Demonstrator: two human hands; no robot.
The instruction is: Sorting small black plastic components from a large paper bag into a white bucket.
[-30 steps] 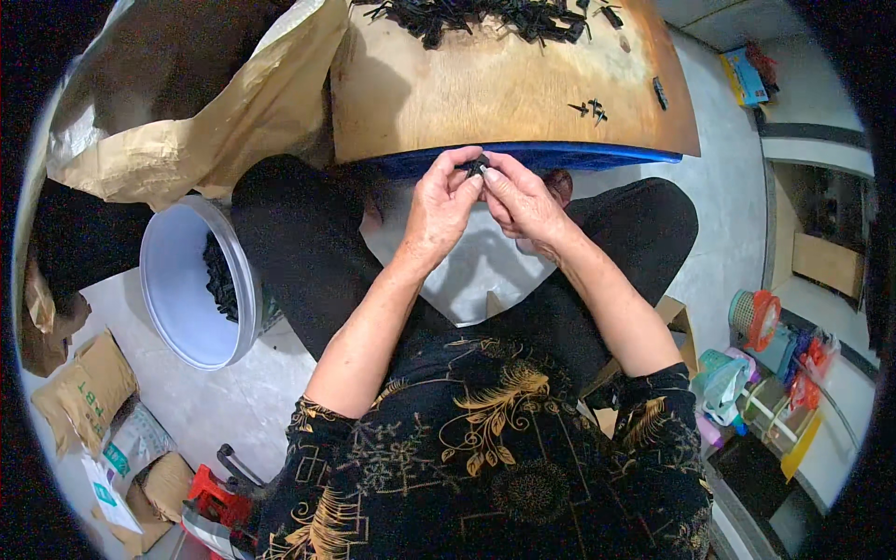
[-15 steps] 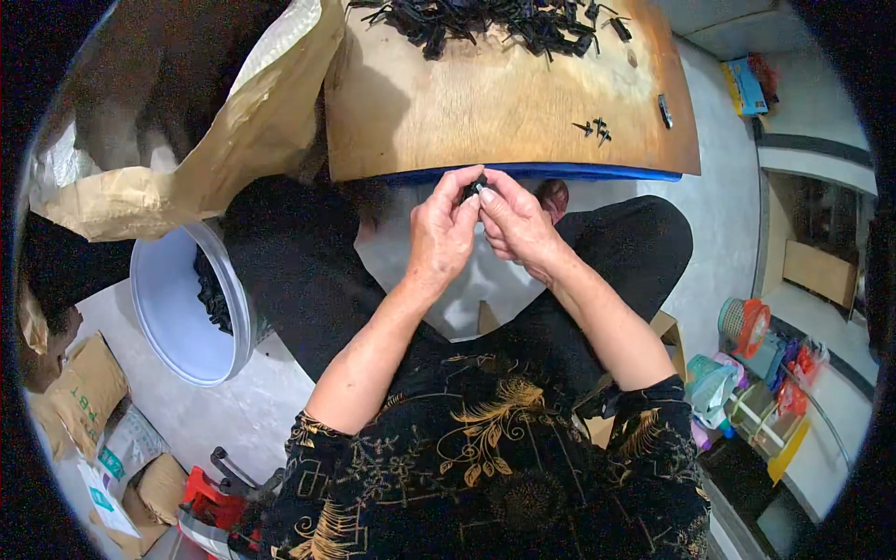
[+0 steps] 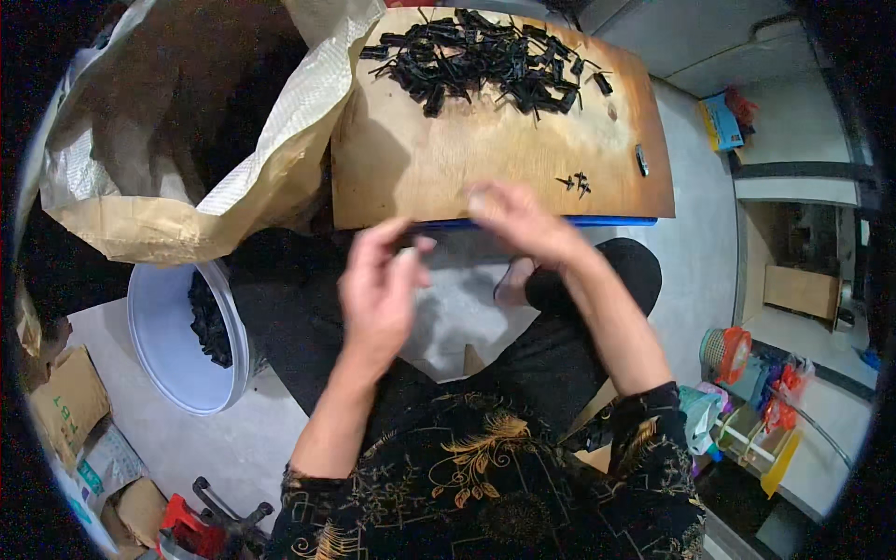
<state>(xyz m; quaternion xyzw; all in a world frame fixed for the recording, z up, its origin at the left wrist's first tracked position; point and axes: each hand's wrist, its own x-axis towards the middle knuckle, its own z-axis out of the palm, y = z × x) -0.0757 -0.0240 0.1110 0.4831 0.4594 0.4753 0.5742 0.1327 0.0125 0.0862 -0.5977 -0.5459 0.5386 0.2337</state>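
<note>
My left hand (image 3: 378, 294) hangs over my lap, left of the middle, blurred by motion. Its thumb and fingers are bent toward each other, with a small dark bit between the tips that I cannot make out. Above the near edge of the wooden board (image 3: 411, 177) is my right hand (image 3: 527, 227), its fingers curled and too smeared to show whether they hold anything. A heap of small black plastic parts with thin prongs (image 3: 485, 65) covers the far side of the board. Several small black pieces (image 3: 576, 184) lie nearer, beside a small dark object with a shiny edge (image 3: 642, 160).
A large open paper sack (image 3: 177, 229) stands at the left. Below it, a white bucket (image 3: 159, 341) holds black parts. Brown packages (image 3: 70, 392) and a red item (image 3: 191, 527) sit lower left. Baskets and bags (image 3: 733, 369) crowd the right side.
My hands were together, fingertips around a small black piece. Now they are apart: the left has moved left and down, the right up toward the board. The view has shifted, showing more of the heap.
</note>
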